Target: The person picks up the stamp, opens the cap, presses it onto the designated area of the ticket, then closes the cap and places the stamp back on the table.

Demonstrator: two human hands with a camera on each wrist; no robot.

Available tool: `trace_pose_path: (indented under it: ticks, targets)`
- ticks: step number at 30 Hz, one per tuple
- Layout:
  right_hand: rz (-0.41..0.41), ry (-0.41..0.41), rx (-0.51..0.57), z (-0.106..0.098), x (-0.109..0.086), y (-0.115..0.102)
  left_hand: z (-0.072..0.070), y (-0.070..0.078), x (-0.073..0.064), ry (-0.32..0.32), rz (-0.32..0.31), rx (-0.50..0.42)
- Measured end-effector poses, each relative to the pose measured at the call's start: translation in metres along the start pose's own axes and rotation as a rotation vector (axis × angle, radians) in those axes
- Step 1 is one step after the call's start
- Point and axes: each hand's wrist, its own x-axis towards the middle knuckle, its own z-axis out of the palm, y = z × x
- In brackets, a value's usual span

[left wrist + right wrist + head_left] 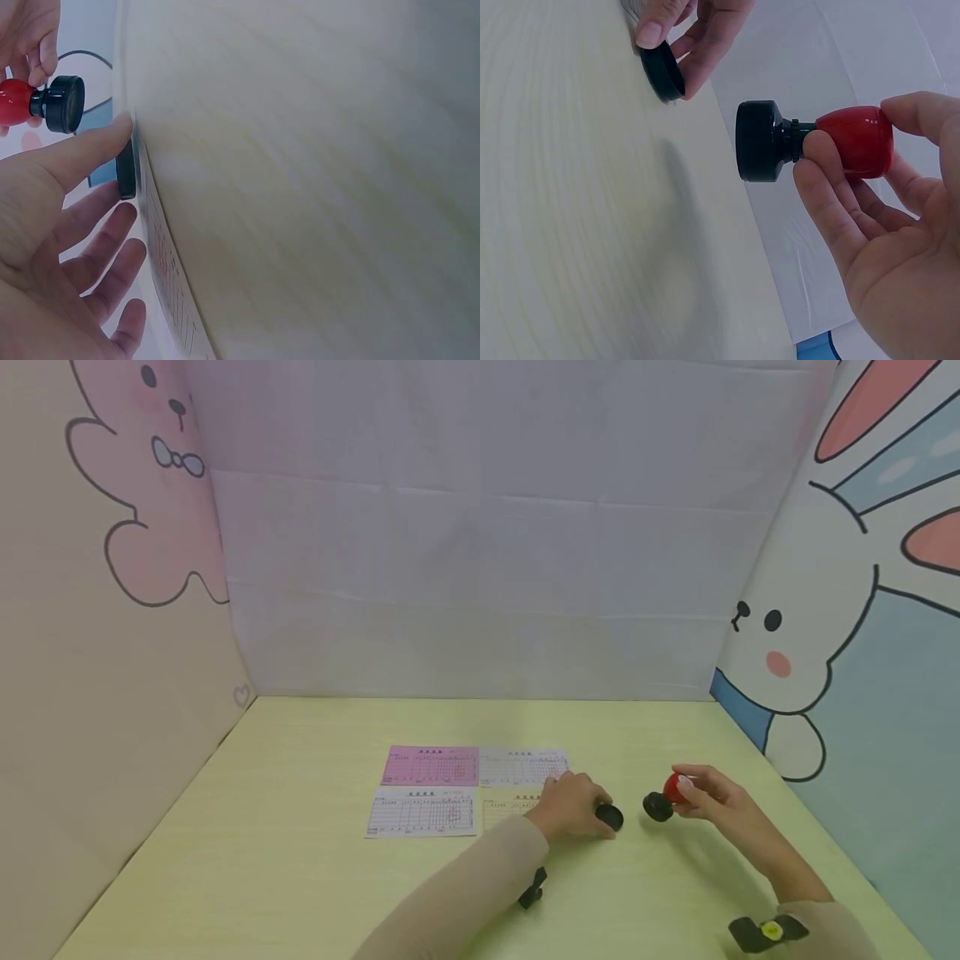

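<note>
My right hand (717, 803) holds a stamp (853, 142) by its red, rounded handle, above the table. The stamp's black round head (757, 141) points left toward the other hand. Low over the table, my left hand (572, 807) pinches a shallow black round cap (663, 73) between thumb and fingers, its hollow side turned toward the stamp. Cap and stamp are apart by a short gap. In the left wrist view the cap (126, 172) shows edge-on beside the thumb, with the other fingers spread loosely.
Printed forms lie in a block on the table (262, 860): a pink form (429, 766), a white form (422, 812), another white form (517, 766) behind the left hand, and a yellow form (501, 808) partly hidden by the left arm. Walls enclose the table's back and sides.
</note>
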Motion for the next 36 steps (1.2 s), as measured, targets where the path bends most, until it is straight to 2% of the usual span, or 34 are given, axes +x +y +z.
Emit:
trace_pose_path:
  ticks: [17, 27, 36]
  targets:
    - [0.026, 0.012, 0.026, 0.003, 0.004, -0.004, -0.01, -0.002, -0.002, 0.027, 0.0, -0.162]
    - [-0.082, 0.005, 0.097, 0.005, 0.009, -0.003, -0.013, -0.007, -0.002, 0.033, 0.005, -0.225]
    - [-0.099, 0.013, 0.031, 0.01, 0.014, -0.009, -0.017, -0.01, -0.005, 0.042, 0.006, -0.23]
